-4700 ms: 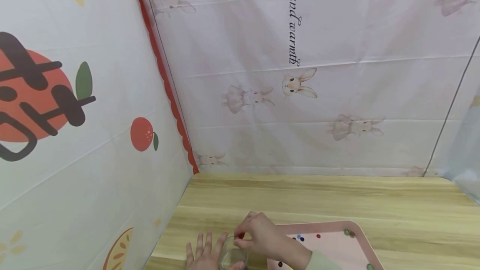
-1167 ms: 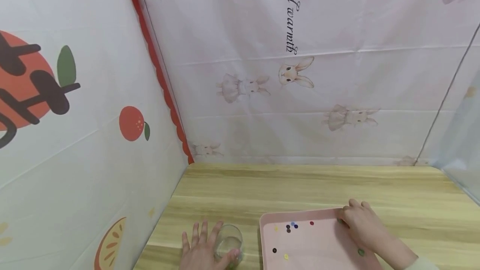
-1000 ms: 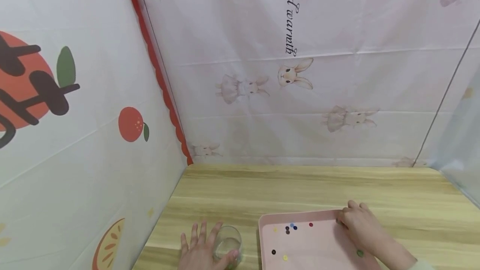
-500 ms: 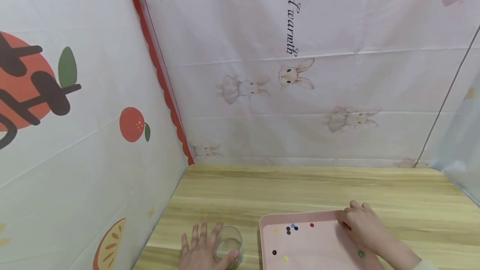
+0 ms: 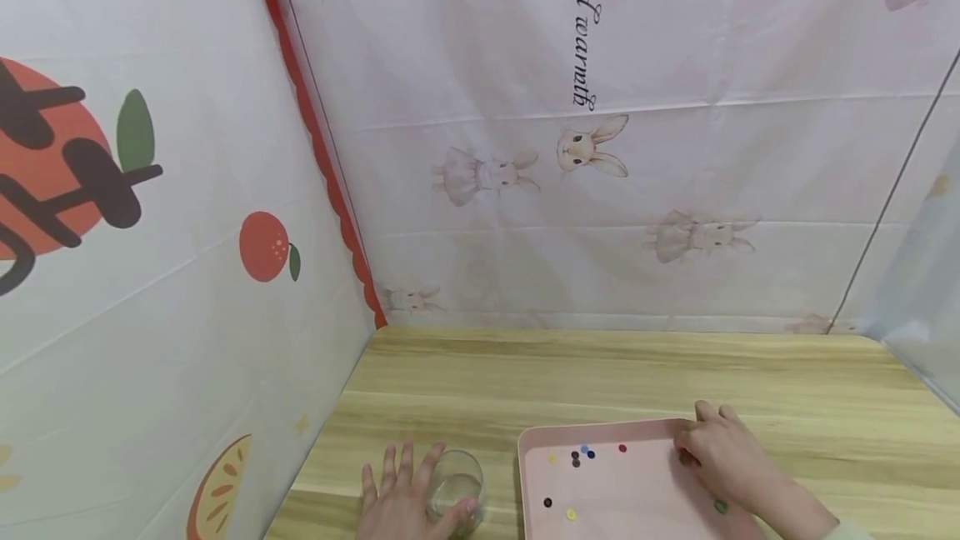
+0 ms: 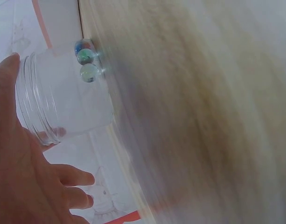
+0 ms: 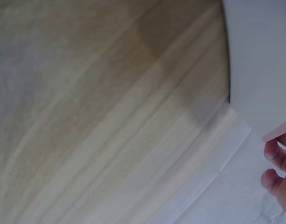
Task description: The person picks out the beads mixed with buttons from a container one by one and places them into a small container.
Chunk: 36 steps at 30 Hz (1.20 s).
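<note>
My left hand (image 5: 397, 502) holds a clear glass jar (image 5: 457, 477) upright on the table, thumb and index finger around its neck and the other fingers spread. In the left wrist view, several marbles (image 6: 88, 72) lie at the jar's bottom, among them green, blue and clear ones. My right hand (image 5: 723, 452) reaches into the back right corner of the pink tray (image 5: 600, 432), its fingers bent. Its fingertips are hidden in the head view, so whether it pinches anything cannot be told. A round green piece (image 5: 721, 507) lies close below this hand.
Small button-like pieces lie about the tray: a red one (image 5: 622, 447), a blue one (image 5: 585, 448), a black one (image 5: 547, 502) and a yellow one (image 5: 572, 515). A wooden table (image 5: 525, 373) extends behind the tray to a printed cloth wall (image 5: 660, 148).
My right hand, earlier pinching something red over the jar, has moved right to the tray's back corner. A green piece lately visible under its fingers no longer shows. My left hand stays at the jar.
</note>
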Motion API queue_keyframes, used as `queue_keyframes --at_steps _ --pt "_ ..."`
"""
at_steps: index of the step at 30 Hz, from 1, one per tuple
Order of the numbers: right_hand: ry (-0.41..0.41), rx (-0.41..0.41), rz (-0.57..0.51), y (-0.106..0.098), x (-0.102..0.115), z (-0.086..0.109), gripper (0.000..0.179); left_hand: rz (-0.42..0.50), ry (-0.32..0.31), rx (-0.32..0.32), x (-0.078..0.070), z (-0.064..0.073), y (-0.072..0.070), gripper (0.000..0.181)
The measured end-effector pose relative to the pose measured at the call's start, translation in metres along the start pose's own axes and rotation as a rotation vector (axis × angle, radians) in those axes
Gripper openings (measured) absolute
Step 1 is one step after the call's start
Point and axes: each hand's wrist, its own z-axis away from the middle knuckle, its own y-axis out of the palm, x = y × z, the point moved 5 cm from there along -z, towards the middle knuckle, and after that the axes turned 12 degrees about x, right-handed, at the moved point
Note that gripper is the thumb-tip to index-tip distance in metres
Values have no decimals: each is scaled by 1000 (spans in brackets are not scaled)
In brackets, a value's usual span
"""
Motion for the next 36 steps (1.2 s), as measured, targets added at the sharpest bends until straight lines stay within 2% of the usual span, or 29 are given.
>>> queue_keyframes --at_steps 10,15,21,26,30,33,36 --pt "-19 8 -10 -4 3 0 47 -6 3 -5 1 0 0 90" --pt "-11 86 -88 -8 8 1 29 13 -7 3 0 -1 -1 91" --pt "-17 132 -91 -13 15 7 28 17 -6 22 1 -1 -1 90" --pt "-42 225 -176 -14 21 13 29 7 8 19 -1 -1 0 89" --pt "-86 219 -192 -17 25 13 33 3 12 14 0 -1 0 88" --pt "-84 209 -206 -19 26 13 32 3 12 13 1 -2 2 87" --pt "-82 236 -289 -21 27 12 26 10 12 15 1 -2 3 87"
